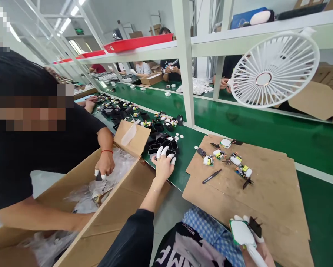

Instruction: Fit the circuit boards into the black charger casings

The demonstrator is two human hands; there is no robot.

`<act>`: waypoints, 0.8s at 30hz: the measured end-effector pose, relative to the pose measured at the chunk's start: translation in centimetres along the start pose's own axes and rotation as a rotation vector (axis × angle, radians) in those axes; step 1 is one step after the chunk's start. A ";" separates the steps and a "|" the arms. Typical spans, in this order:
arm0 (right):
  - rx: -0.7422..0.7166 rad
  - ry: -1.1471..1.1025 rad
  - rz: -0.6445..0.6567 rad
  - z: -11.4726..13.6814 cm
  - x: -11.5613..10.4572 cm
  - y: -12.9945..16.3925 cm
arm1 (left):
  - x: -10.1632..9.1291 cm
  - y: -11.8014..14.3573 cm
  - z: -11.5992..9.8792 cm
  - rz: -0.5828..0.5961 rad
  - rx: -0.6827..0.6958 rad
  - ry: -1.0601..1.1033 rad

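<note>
Head view shows the left hand (163,163) stretched out with fingers spread over a stack of black trays (162,145) at the edge of the green tabletop (183,163); a careless pull could tip them into the cardboard box (119,196) just below. Right hand (248,237), low and near the body, is pinched around a white casing (241,231) with a black plug piece (255,226), which could slip loose while attention goes left.

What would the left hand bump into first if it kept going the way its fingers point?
Most likely the black plastic trays: the left hand reaches up the green table, fingers at their near edge. Whether they touch is unclear.
</note>
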State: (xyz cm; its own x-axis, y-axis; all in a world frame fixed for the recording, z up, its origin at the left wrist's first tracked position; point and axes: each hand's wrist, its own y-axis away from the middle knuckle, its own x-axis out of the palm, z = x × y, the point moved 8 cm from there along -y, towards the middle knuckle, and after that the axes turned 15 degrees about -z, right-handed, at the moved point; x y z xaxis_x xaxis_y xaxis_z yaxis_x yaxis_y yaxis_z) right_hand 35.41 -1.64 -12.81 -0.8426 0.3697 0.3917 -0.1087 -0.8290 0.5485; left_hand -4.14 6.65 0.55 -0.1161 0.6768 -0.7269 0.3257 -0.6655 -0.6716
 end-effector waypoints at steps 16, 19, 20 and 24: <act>-0.058 -0.384 0.253 4.9 12.3 4.5 | -10.2 4.6 -16.5 0.164 0.384 1.272; 0.000 -0.357 0.214 3.9 12.0 4.1 | -10.6 4.6 -17.3 0.189 0.352 1.326; 0.015 -0.347 0.198 3.5 11.8 3.9 | -10.5 4.7 -17.4 0.208 0.323 1.342; 0.053 -0.353 0.157 2.5 10.8 3.9 | -8.0 5.7 -16.4 0.390 0.000 1.356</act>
State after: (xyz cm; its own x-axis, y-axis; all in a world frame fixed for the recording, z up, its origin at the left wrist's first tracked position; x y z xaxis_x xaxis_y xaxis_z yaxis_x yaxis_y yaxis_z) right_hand 27.22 0.13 -4.64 -0.6125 0.3696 0.6987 0.0417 -0.8676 0.4956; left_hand 14.08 2.59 4.88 0.9606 0.2245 -0.1636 0.1264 -0.8778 -0.4620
